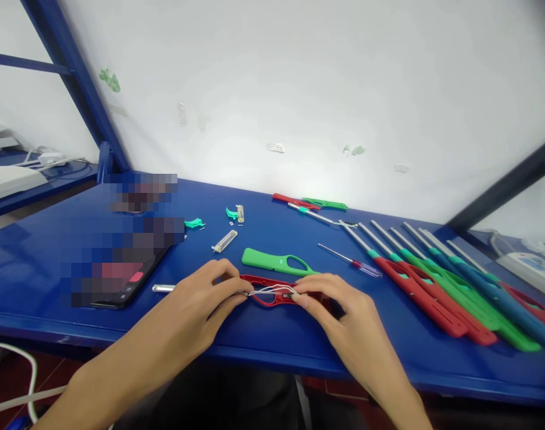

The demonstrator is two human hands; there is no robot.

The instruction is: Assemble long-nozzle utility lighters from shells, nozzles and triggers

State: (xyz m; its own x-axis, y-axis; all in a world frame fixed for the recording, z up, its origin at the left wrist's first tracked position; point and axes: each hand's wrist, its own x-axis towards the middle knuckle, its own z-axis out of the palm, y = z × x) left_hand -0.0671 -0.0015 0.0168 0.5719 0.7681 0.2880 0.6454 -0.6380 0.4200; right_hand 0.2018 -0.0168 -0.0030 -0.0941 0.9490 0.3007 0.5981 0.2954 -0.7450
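Note:
My left hand [205,298] is closed in a pinch on a metal lighter tube [163,288], whose far end sticks out to the left behind the hand. Thin white wires [272,289] run across from its fingertips to my right hand [339,301]. That hand pinches a small dark igniter piece [288,295] at the wires' other end. Under the wires lies a red lighter casing half [264,280], partly hidden by the right fingers. Just beyond it rests a green casing half [272,261] with an oval opening.
Several long-tubed lighters [427,292] lie side by side at right, near a screwdriver [353,261]. Clear fuel tanks [225,240] and teal triggers [194,223] are scattered left of centre. A phone [120,295] lies at left. Another tube with wires [314,215] and casing halves [326,204] sit by the wall.

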